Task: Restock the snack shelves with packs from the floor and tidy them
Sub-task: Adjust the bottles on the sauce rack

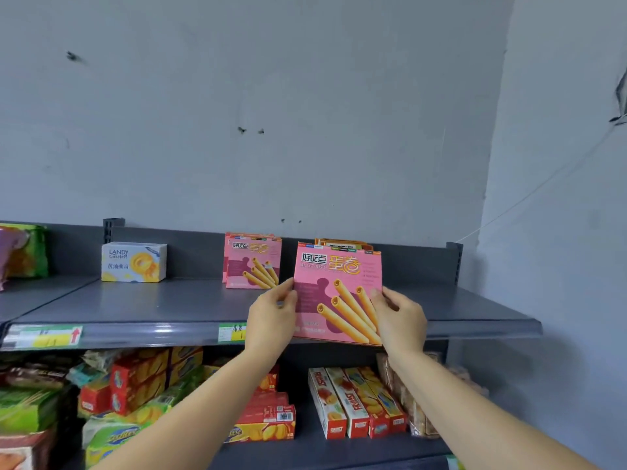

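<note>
Gripping flat pink cardboard box (337, 293): left hand (271, 317), right hand (400, 317), fingers (286, 289) pinching side edges.

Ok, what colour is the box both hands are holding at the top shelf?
The box is pink with golden rolled wafers pictured, seen in the head view.

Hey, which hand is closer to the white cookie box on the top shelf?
Left. The left hand holds the held pink box's left edge, right of the white box; the right hand holds its far edge, farther right.
</note>
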Demonstrator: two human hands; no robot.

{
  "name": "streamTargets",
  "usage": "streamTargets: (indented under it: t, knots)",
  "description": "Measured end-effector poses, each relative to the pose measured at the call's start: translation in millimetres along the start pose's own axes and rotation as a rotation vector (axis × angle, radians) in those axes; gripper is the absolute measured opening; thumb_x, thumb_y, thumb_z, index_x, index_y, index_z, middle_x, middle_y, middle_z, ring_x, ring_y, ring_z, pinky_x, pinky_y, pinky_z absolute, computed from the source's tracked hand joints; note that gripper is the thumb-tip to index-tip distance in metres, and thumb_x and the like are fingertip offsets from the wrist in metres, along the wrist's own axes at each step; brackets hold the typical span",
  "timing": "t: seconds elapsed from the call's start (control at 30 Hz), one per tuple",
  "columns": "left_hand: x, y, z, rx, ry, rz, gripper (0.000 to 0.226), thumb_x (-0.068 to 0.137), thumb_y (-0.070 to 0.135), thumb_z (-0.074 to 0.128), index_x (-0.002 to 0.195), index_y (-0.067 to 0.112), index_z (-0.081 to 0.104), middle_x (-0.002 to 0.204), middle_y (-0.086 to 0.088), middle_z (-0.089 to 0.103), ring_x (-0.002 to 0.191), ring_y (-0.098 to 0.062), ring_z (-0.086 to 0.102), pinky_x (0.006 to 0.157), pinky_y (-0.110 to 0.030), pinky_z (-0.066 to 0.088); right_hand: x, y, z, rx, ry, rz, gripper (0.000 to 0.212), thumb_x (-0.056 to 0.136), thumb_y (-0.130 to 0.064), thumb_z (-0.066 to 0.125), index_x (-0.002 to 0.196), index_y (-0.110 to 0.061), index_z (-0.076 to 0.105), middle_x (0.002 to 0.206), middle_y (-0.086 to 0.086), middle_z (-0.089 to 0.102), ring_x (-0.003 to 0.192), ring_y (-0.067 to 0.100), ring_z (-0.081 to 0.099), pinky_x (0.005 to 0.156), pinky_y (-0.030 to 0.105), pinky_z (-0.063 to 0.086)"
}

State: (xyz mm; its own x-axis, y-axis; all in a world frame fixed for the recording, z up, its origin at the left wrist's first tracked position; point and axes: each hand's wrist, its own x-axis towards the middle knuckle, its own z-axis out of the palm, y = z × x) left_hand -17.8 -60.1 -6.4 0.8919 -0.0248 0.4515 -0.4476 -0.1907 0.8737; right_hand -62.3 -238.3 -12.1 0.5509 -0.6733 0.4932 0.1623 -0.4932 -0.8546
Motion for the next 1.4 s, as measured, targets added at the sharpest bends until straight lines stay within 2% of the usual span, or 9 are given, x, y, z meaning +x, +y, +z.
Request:
streamTargets:
  t: [0.1,0.27,0.4,0.57,0.73,1.0,1.13,1.3,1.4]
  knots:
    - [25,-9,1,0.007,0.06,-0.011,0.036,0.1,0.026,0.046,0.134,0.024,0.055,0.129,-0.001,0.061,0.099,-0.01,0.053,0.082,-0.028,0.05,22,1,25,-0.001,-0.047,-0.009,0.038,0.092,-0.046,0.057,0.121,-0.024,0.066,0.118,-0.003,0.067,0.108,0.017,0.06,0.088,0.037,0.051]
    - [60,-21,-6,-0.001,0.14,-0.027,0.035,0.101,0.024,0.044,0.133,0.024,0.056,0.125,0.001,0.063,0.105,-0.016,0.059,0.09,-0.036,0.053,50,-4,63,0.021,-0.12,-0.046,0.035,0.092,-0.043,0.058,0.12,-0.024,0.067,0.114,-0.005,0.067,0.1,0.011,0.054,0.087,0.035,0.048]
    - [88,-38,-18,0.014,0.175,-0.056,0.034,0.101,0.025,0.044,0.133,0.026,0.057,0.125,0.003,0.063,0.106,-0.015,0.059,0.092,-0.037,0.052,64,-7,99,0.017,-0.188,-0.074,0.036,0.092,-0.041,0.058,0.122,-0.021,0.066,0.113,-0.007,0.065,0.095,0.008,0.052,0.073,0.023,0.042]
    - [124,-65,-38,0.064,0.202,-0.064,0.035,0.1,0.024,0.043,0.132,0.026,0.058,0.12,0.003,0.066,0.098,-0.011,0.061,0.075,-0.025,0.05,75,-7,153,0.063,-0.256,-0.079,0.036,0.091,-0.038,0.061,0.122,-0.021,0.066,0.116,-0.004,0.069,0.1,0.012,0.061,0.076,0.025,0.047]
    - [166,-95,-62,0.091,0.187,-0.084,0.034,0.099,0.022,0.044,0.127,0.027,0.061,0.112,0.005,0.069,0.098,-0.015,0.063,0.08,-0.029,0.05,80,-10,204,0.07,-0.292,-0.078,0.034,0.092,-0.031,0.062,0.122,-0.017,0.066,0.11,-0.002,0.07,0.091,0.011,0.059,0.073,0.026,0.048]
    - [235,-137,-89,0.119,0.1,-0.098,0.025,0.096,0.017,0.045,0.109,0.025,0.064,0.092,0.002,0.07,0.08,-0.018,0.065,0.067,-0.031,0.054,90,-8,274,0.013,-0.301,-0.062,0.03,0.089,-0.032,0.065,0.116,-0.019,0.068,0.105,-0.003,0.072,0.09,0.009,0.062,0.076,0.031,0.051]
    - [257,-154,-93,0.121,0.068,-0.142,0.015,0.095,0.019,0.049,0.103,0.023,0.06,0.093,0.0,0.069,0.084,-0.02,0.066,0.08,-0.041,0.057,95,-2,296,-0.057,-0.304,-0.04,0.032,0.088,-0.026,0.068,0.118,-0.017,0.066,0.109,-0.001,0.07,0.089,0.007,0.057,0.077,0.029,0.049]
    - [274,-167,-92,0.11,0.054,-0.188,0.004,0.09,0.018,0.057,0.093,0.02,0.057,0.09,0.001,0.066,0.084,-0.021,0.066,0.084,-0.045,0.056,104,4,311,-0.097,-0.331,-0.031,0.022,0.083,-0.026,0.073,0.102,-0.023,0.062,0.081,-0.018,0.06,0.083,0.008,0.061,0.082,0.039,0.056]
    - [279,-170,-90,0.116,0.041,-0.21,0.007,0.088,0.02,0.06,0.094,0.02,0.054,0.091,0.001,0.064,0.087,-0.021,0.066,0.083,-0.046,0.057,110,7,314,-0.125,-0.349,-0.061,0.021,0.082,-0.026,0.074,0.092,-0.028,0.056,0.08,-0.018,0.061,0.082,0.008,0.064,0.08,0.039,0.058]
